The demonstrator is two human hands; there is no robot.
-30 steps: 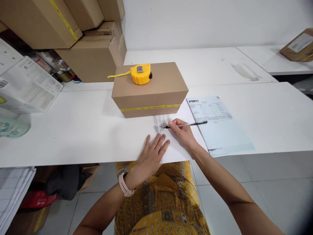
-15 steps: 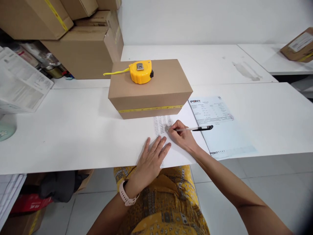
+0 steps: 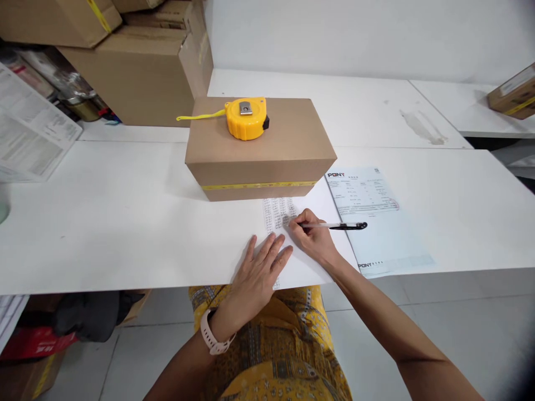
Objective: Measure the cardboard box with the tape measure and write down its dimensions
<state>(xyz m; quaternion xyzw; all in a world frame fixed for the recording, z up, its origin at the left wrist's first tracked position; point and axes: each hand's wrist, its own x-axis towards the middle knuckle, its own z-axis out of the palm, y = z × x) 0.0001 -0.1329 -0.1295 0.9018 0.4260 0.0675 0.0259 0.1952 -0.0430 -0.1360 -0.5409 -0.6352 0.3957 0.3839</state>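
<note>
My right hand (image 3: 312,236) is closed around a pen (image 3: 340,226) with a clear barrel and a black cap on its back end. The tip meets a white sheet of paper (image 3: 324,203) that carries columns of small handwriting. My left hand (image 3: 262,268) lies flat on the same sheet, fingers spread. A cardboard box (image 3: 288,131) with yellow tape stands just beyond both hands and hides the far part of the sheet. On top of it rests a yellow tape measure (image 3: 246,121) with a yellow strap. A pale blue printed form (image 3: 384,234) lies beside the sheet, to the right.
Several cardboard boxes (image 3: 137,83) are stacked at the back left. A printed white package (image 3: 31,131) stands at the left edge of the white table (image 3: 104,223). Another small box (image 3: 514,97) sits at the far right. Dark and red items lie below the table at left.
The camera view has shifted slightly. My right hand and the pen have made only a tiny movement over the paper; my left hand stays flat in place.
</note>
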